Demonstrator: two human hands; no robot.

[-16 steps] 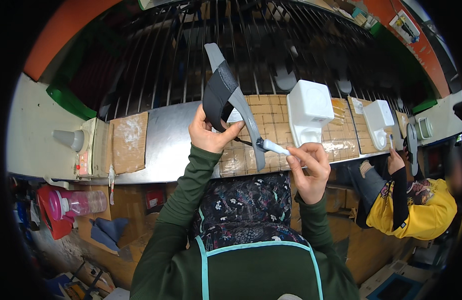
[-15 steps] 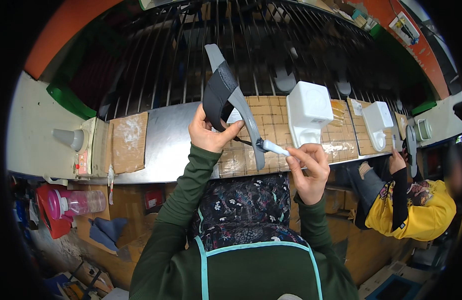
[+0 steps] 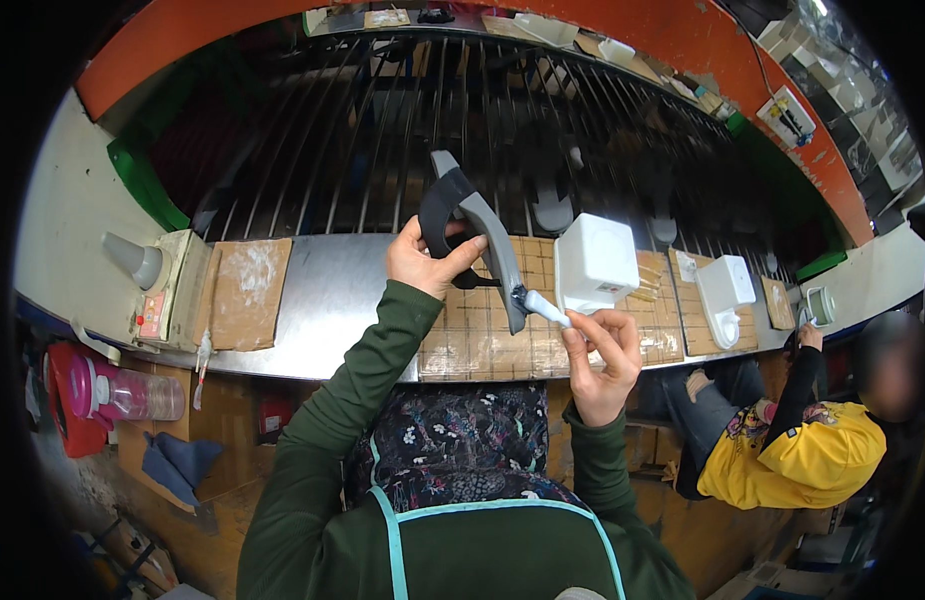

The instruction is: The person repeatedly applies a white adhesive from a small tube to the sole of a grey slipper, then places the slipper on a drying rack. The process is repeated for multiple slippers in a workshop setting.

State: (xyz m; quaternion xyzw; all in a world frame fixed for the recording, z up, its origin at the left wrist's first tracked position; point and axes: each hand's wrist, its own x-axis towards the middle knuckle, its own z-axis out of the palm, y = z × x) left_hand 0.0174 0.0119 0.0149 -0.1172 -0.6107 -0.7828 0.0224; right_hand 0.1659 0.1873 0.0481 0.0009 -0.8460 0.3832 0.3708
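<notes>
My left hand (image 3: 422, 265) is closed around a grey slide sandal (image 3: 498, 250) with a dark strap, thumb against the sole. The sandal is on edge above the bench, one end tilted down toward me. In my right hand (image 3: 604, 368), thumb and fingers pinch a small brush (image 3: 547, 309) by its pale handle. Its dark bristles touch the edge of the sole near the lower end. A cardboard sheet (image 3: 472, 352) lies on the bench under both hands. Just beyond my right hand stands a white plastic container (image 3: 598, 258).
A second white container (image 3: 728, 292) is farther right, near a co-worker in a yellow top (image 3: 807, 455). Behind the bench runs a rack of metal rods (image 3: 322, 150). At left are a box with a grey cone (image 3: 134, 260) and a pink bottle (image 3: 137, 396).
The whole view has shifted, with the bench lower in it. The sandal has turned and looks shorter; the brush still touches its lower edge. The co-worker's hand has moved, and the sandal beside it no longer shows.
</notes>
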